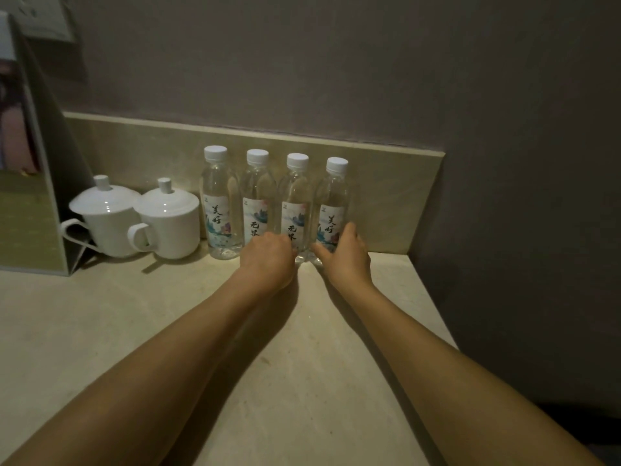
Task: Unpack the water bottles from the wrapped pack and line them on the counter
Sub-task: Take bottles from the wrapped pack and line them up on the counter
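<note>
Left hand (268,257) curled at second bottle's (256,200) base, right hand (346,252) cupping fourth bottle (332,203) low; four upright bottles in touching row directly ahead on counter (168,331).

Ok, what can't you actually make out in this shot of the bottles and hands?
Head view, the only one:
- Lower parts of the second bottle and fourth bottle: covered by the left hand and right hand.
- Grip: fingertips are hidden behind the hands, so whether either hand clamps a bottle is unclear.
- Small print on the labels: too small and dim.
- The stand at left: cut off by the edge.
- The pack's wrap: not in view.
</note>
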`<action>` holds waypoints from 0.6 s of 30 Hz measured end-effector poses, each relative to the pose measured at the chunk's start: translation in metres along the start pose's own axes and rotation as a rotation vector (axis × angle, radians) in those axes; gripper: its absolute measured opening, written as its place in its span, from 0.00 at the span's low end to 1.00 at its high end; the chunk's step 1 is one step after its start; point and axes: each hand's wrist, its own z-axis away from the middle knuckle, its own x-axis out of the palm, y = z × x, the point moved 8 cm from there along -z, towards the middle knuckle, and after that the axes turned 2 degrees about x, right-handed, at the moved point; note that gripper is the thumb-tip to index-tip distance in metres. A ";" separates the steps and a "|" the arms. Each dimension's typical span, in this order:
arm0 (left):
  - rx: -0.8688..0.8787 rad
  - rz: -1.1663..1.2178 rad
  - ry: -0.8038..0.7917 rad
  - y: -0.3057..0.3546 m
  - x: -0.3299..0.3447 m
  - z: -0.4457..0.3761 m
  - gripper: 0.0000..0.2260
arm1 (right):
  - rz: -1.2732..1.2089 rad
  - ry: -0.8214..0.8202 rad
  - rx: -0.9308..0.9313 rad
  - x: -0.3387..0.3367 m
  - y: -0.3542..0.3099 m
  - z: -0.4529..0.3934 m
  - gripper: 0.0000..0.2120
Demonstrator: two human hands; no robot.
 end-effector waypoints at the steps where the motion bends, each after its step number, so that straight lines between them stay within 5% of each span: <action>1: -0.005 0.017 0.006 -0.001 0.000 0.000 0.15 | -0.001 0.001 0.004 0.000 0.000 0.000 0.26; 18: 0.000 0.142 0.093 -0.004 -0.013 0.015 0.17 | 0.028 -0.013 0.035 -0.006 0.002 0.014 0.26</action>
